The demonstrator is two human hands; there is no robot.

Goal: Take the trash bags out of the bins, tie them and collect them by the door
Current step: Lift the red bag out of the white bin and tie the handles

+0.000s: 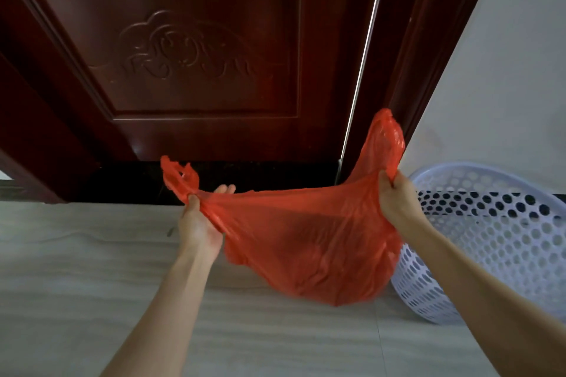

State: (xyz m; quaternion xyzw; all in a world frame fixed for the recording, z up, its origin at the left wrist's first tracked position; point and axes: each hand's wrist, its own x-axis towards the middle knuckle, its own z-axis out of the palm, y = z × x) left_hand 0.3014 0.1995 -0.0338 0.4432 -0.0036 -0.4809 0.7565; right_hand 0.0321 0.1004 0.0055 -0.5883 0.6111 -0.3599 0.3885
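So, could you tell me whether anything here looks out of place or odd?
Only the white bin: it lies tipped on its side on the floor by the door. The red bag, held by the left hand and right hand, looks intact.

The bag is a bright orange-red, thin enough that light passes through it, paler along the stretched top edge and deeper where the plastic bunches into folds. The door is a dark reddish brown with a glossy sheen and a carved swirling flower-like motif in the middle of its panel; the frame has the same dark red-brown. A black strip runs along the threshold. The floor is pale grey-beige with faint wavy streaks. The basket is light lavender-white, pierced all over with rows of round holes. The wall is plain off-white
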